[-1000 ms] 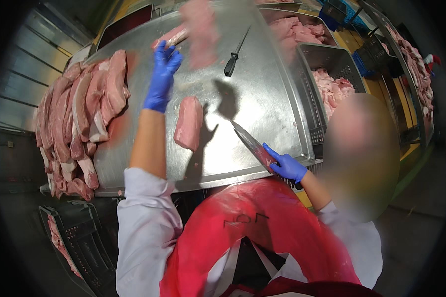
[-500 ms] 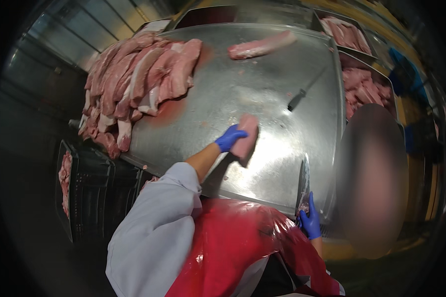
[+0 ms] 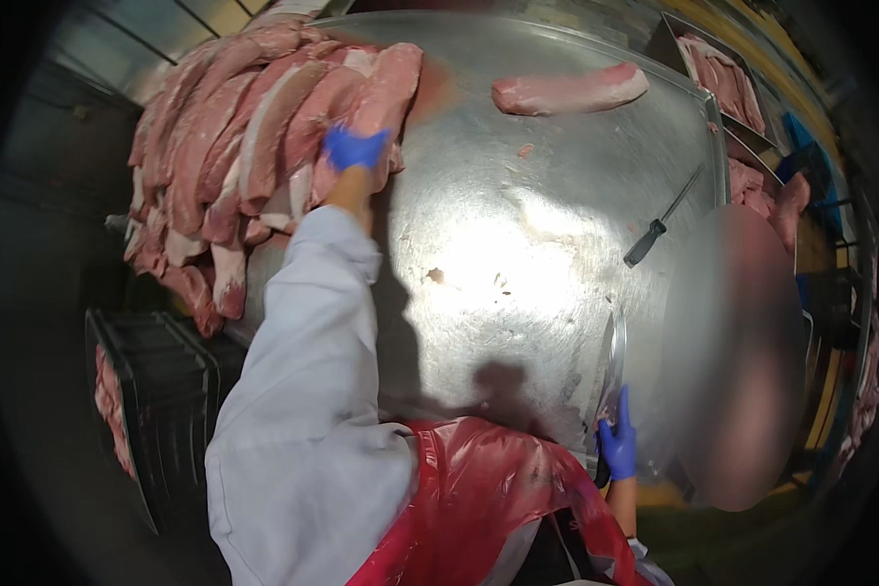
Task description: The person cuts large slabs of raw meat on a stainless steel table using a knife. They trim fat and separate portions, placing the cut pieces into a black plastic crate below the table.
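Observation:
My left hand (image 3: 355, 148), in a blue glove, grips the lower part of a long pork loin (image 3: 393, 86) at the right edge of a large pile. Its fingertips are slightly blurred against the meat. At the table's near right edge, my gloved right hand (image 3: 616, 444) is closed round a knife (image 3: 617, 354), its blade pointing away from me. Several more pork loins (image 3: 205, 132) lie side by side across the table's left part. One separate loin (image 3: 571, 91) rests at the far right of the metal table (image 3: 449, 176).
A dark-handled sharpening steel (image 3: 647, 242) lies on the right. Beyond the right edge stand metal bins of meat (image 3: 721, 83); a meat piece (image 3: 789, 210) shows by the nearer one. Black crates (image 3: 156, 391) stand at the lower left. A blurred patch covers part of the right side.
My left hand has left the middle of the table, without the meat piece it held, and reached left onto the pile. A meat piece now shows by the right bin. The whole view has shifted.

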Tool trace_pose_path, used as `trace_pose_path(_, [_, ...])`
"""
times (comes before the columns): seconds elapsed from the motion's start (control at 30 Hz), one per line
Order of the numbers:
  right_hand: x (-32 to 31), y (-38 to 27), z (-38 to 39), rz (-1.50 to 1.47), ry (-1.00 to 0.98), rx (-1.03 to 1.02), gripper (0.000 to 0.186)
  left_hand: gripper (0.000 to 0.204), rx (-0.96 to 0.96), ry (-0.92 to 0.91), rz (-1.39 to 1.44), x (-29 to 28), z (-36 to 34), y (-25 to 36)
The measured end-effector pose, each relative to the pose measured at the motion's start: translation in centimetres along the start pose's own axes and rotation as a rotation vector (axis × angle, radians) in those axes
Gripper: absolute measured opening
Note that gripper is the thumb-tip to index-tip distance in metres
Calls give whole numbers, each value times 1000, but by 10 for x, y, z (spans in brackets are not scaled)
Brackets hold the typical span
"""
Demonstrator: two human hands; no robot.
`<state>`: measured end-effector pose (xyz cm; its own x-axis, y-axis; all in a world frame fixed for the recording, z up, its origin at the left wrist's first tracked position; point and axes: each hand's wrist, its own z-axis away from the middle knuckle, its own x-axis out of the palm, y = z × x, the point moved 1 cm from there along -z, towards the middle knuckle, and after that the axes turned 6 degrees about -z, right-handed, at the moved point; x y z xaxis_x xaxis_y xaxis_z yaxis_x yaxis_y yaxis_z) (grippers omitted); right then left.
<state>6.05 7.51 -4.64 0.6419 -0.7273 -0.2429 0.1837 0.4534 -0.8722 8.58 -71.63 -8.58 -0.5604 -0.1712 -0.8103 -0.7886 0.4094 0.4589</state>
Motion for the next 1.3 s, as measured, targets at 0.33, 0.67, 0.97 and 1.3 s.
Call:
trace_pose_path(0.33, [69,20,31,-46,200,81,84,43,-822,-689,1333,17,64,-61])
trace_pose_path(0.67, [75,-2,38,-52,171,82,83,53,-506,-537,1223,42,43,-18])
trace_pose_path(0.97, [72,18,97,-100,304,154,81,36,544,-369,-1,-34,86,70])
trace_pose_path(1.3, [32,73,80,281,336,-251,71,40,950,-1048,-167,-152,322,84])
